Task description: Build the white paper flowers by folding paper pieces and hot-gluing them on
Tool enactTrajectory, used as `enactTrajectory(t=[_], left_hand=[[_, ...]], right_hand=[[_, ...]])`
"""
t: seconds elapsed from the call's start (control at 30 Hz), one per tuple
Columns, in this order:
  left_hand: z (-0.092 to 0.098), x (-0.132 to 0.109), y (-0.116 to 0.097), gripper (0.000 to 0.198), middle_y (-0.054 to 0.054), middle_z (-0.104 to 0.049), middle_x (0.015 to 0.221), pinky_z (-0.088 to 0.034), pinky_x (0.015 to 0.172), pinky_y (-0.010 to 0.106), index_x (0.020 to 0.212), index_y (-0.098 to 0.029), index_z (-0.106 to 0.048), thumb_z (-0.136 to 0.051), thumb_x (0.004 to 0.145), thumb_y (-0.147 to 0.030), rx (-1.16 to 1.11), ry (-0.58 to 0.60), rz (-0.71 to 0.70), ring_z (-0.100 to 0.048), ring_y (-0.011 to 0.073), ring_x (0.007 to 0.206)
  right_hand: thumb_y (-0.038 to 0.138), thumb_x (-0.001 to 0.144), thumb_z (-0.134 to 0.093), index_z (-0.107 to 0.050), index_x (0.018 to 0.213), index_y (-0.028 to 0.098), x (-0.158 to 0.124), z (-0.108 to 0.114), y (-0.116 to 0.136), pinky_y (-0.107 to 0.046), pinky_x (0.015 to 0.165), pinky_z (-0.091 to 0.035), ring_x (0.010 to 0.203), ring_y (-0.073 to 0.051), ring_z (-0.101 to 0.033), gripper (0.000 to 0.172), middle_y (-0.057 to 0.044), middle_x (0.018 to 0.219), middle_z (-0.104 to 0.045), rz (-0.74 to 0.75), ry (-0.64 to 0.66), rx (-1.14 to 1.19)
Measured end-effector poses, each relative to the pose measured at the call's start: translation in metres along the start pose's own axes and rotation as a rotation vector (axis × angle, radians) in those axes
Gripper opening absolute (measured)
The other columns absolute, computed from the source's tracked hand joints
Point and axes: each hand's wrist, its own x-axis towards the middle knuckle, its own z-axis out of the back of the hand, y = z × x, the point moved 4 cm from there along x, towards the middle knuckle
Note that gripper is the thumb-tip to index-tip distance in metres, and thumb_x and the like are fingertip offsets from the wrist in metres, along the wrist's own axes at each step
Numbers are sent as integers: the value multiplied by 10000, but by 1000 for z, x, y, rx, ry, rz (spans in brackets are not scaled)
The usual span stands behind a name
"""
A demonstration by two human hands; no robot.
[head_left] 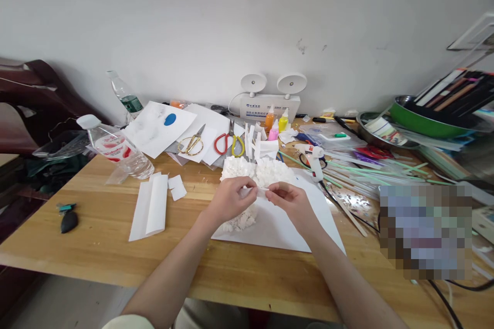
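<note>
A small piece of white paper [262,191] is pinched between my two hands, above the middle of the table. My left hand [234,196] grips its left end with thumb and fingertips. At its right end, my right hand [287,199] has a similar pinch. Behind and below the hands lies a mass of crumpled white paper pieces [239,167], partly hidden by them. Under this mass is a large white sheet [309,226]. To the left of my left hand are a folded white paper [148,208] and small white paper squares [177,187].
A water bottle [119,149] stands on the left. Gold scissors [192,144] and red-and-yellow-handled pliers [230,144] lie behind. A white glue gun [312,157] and several thin sticks [358,180] are on the right, beside a blurred-out patch [424,231]. Paint bottles [283,121] stand by the wall.
</note>
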Motion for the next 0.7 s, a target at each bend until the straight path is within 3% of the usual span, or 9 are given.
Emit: enactTrajectory(t=[0.33, 0.7], left_hand=[[-10, -1, 2, 142, 4, -649, 767, -401, 631, 217, 790, -191, -596, -462, 779, -234, 17, 24, -9, -570, 127, 708], [-8, 0, -6, 166, 33, -591, 789, -413, 660, 234, 797, -170, -563, -409, 822, -229, -58, 47, -106, -529, 130, 744]], right_hand=[[341, 667, -650, -638, 734, 195, -2, -7, -1, -294, 657, -456, 695, -152, -560, 161, -24, 732, -631, 35, 63, 35], [342, 702, -628, -610, 778, 189, -3, -6, 1, -298, 654, -445, 708, -164, -549, 172, -35, 763, -614, 118, -17, -93]])
